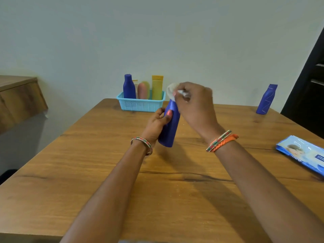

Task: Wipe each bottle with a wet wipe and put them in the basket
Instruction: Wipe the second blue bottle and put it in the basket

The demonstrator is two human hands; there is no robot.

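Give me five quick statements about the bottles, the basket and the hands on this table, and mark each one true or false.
1. The left hand holds a blue bottle off the table. True.
2. The right hand rubs a wipe at the top of the held bottle. True.
3. The basket is empty. False: a blue bottle, a pink one and a yellow tube stand in it.
4. Another blue bottle stands on the table, far right. True.
5. The wipes pack lies inside the basket. False: it lies on the table at the right edge.
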